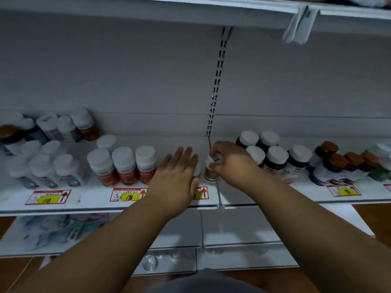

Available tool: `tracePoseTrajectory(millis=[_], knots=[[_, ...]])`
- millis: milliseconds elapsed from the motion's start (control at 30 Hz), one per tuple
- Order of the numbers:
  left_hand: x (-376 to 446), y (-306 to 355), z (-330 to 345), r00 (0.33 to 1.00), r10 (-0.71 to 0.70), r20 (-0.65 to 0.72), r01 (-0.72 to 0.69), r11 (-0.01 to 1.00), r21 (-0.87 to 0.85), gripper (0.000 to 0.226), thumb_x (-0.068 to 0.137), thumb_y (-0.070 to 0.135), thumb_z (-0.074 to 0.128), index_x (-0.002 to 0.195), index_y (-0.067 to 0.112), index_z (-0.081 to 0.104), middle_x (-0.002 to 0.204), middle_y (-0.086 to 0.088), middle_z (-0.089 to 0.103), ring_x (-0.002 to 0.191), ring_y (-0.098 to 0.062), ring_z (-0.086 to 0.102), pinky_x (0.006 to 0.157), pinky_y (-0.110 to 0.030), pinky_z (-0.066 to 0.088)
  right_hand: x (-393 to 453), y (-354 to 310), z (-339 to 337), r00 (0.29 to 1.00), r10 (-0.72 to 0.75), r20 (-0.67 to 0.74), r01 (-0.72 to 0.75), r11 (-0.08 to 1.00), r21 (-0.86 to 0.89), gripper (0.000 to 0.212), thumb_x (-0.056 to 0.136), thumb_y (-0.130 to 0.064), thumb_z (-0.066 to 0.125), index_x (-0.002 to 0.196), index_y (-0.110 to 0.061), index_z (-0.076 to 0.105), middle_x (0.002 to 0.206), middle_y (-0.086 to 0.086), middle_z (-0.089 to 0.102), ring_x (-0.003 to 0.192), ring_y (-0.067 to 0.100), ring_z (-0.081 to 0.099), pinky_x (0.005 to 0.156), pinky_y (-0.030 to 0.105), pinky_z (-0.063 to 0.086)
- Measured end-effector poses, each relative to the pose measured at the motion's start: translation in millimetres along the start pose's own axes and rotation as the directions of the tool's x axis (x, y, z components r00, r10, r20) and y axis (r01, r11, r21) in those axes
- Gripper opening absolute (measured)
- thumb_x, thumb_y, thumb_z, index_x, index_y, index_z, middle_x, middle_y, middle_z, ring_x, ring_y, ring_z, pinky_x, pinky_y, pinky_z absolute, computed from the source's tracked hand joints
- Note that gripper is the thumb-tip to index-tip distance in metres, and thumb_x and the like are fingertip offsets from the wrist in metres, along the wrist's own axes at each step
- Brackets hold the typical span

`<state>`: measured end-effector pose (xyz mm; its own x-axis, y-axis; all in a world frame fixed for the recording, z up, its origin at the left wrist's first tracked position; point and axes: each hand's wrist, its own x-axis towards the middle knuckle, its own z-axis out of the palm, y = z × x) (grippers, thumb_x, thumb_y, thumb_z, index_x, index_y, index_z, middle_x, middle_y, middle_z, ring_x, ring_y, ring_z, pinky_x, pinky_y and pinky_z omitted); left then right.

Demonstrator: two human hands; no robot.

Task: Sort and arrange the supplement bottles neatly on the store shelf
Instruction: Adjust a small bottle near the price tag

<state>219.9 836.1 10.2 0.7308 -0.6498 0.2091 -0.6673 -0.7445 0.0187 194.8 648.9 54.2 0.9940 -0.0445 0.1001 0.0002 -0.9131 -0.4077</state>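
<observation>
My right hand (230, 161) grips the white cap of a small red-and-gold labelled bottle (211, 175) standing on the white shelf (169, 205), near the middle. My left hand (177, 172) lies flat with straight fingers just left of it, covering another white-capped bottle (197, 169) whose edge shows by my fingers. Left of that hand stands a row of three white-capped bottles with red labels (124, 166), with one more cap behind them.
Purple-labelled white bottles (48, 168) crowd the far left. Dark bottles with white caps (273, 157) and brown-capped ones (338, 163) stand to the right. Price tags (48, 197) line the shelf front. A slotted upright (218, 81) divides the back panel. Lower shelves sit below.
</observation>
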Motion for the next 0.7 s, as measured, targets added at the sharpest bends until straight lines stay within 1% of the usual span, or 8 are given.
tracePoseTrajectory(millis=[67, 133, 233, 400, 533, 600, 633, 700], knots=[[-0.1, 0.1, 4.7, 0.999, -0.004, 0.034, 0.003, 1.0, 0.016, 0.061, 0.092, 0.043, 0.03, 0.142, 0.01, 0.043, 0.148, -0.014, 0.042, 0.138, -0.032, 0.037, 0.111, -0.045, 0.029, 6.0, 3.9, 6.7, 0.999, 0.005, 0.037, -0.004, 1.0, -0.017, 0.023, 0.084, -0.022, 0.066, 0.103, -0.013, 0.057, 0.102, 0.006, 0.058, 0.093, 0.024, 0.055, 0.08, 0.036, 0.046], [-1.0, -0.3, 7.5, 0.999, -0.001, 0.034, 0.0, 1.0, 0.018, 0.06, 0.091, 0.041, 0.033, 0.14, 0.009, 0.045, 0.145, -0.015, 0.045, 0.136, -0.033, 0.04, 0.11, -0.046, 0.031, 7.3, 5.2, 11.5, 0.998, -0.036, 0.048, 0.036, 0.999, -0.011, 0.022, 0.084, -0.02, 0.066, 0.102, -0.011, 0.057, 0.101, 0.006, 0.057, 0.092, 0.023, 0.053, 0.075, 0.032, 0.041], [-1.6, -1.3, 9.7, 1.0, 0.006, 0.016, -0.006, 1.0, 0.01, 0.059, 0.091, 0.04, 0.036, 0.142, 0.01, 0.042, 0.147, -0.013, 0.043, 0.137, -0.031, 0.037, 0.112, -0.044, 0.027, 6.3, 6.3, 15.6, 0.993, -0.099, 0.071, 0.099, 0.995, 0.0, 0.022, 0.083, -0.015, 0.066, 0.101, -0.008, 0.057, 0.099, 0.008, 0.056, 0.091, 0.023, 0.052, 0.072, 0.031, 0.036], [-2.0, -3.7, 12.7, 1.0, 0.021, 0.019, -0.021, 1.0, 0.004, 0.06, 0.091, 0.039, 0.039, 0.143, 0.01, 0.04, 0.148, -0.013, 0.042, 0.139, -0.031, 0.035, 0.113, -0.044, 0.026, 9.6, 7.7, 15.2, 0.991, -0.08, 0.102, 0.079, 0.997, 0.022, 0.024, 0.081, -0.015, 0.067, 0.103, -0.012, 0.057, 0.1, 0.005, 0.056, 0.091, 0.021, 0.052, 0.071, 0.03, 0.036], [-2.6, -3.6, 12.8, 0.999, 0.027, 0.019, -0.027, 1.0, 0.007, 0.06, 0.09, 0.038, 0.037, 0.143, 0.01, 0.041, 0.148, -0.013, 0.043, 0.138, -0.031, 0.037, 0.113, -0.044, 0.026, 8.1, 6.8, 15.8, 0.992, -0.081, 0.096, 0.079, 0.997, 0.023, 0.023, 0.083, -0.016, 0.065, 0.104, -0.013, 0.056, 0.1, 0.005, 0.055, 0.091, 0.021, 0.052, 0.073, 0.032, 0.04], [-2.8, -2.3, 11.5, 1.0, 0.025, 0.01, -0.025, 1.0, -0.019, 0.059, 0.091, 0.038, 0.036, 0.143, 0.011, 0.04, 0.149, -0.013, 0.04, 0.14, -0.03, 0.034, 0.114, -0.044, 0.025, 6.9, 6.3, 16.2, 0.992, -0.085, 0.094, 0.085, 0.996, 0.004, 0.026, 0.083, -0.02, 0.065, 0.107, -0.014, 0.057, 0.102, 0.004, 0.054, 0.094, 0.022, 0.051, 0.074, 0.031, 0.04], [-3.0, -1.6, 9.9, 1.0, 0.025, -0.011, -0.026, 0.998, -0.051, 0.059, 0.091, 0.037, 0.036, 0.144, 0.011, 0.039, 0.151, -0.012, 0.038, 0.141, -0.029, 0.032, 0.115, -0.043, 0.024, 6.1, 5.5, 15.8, 0.993, -0.087, 0.077, 0.088, 0.996, -0.004, 0.028, 0.084, -0.022, 0.065, 0.11, -0.015, 0.057, 0.105, 0.004, 0.054, 0.096, 0.021, 0.051, 0.075, 0.03, 0.04], [-4.1, -1.3, 1.0, 0.995, 0.027, -0.093, -0.041, 0.987, -0.152, 0.056, 0.09, 0.032, 0.04, 0.142, 0.012, 0.04, 0.149, -0.01, 0.039, 0.139, -0.027, 0.033, 0.115, -0.039, 0.025, 4.6, 0.6, 12.5, 0.995, -0.097, -0.016, 0.098, 0.995, 0.015, 0.028, 0.085, -0.024, 0.062, 0.111, -0.015, 0.059, 0.109, 0.004, 0.055, 0.101, 0.02, 0.049, 0.078, 0.028, 0.039]])
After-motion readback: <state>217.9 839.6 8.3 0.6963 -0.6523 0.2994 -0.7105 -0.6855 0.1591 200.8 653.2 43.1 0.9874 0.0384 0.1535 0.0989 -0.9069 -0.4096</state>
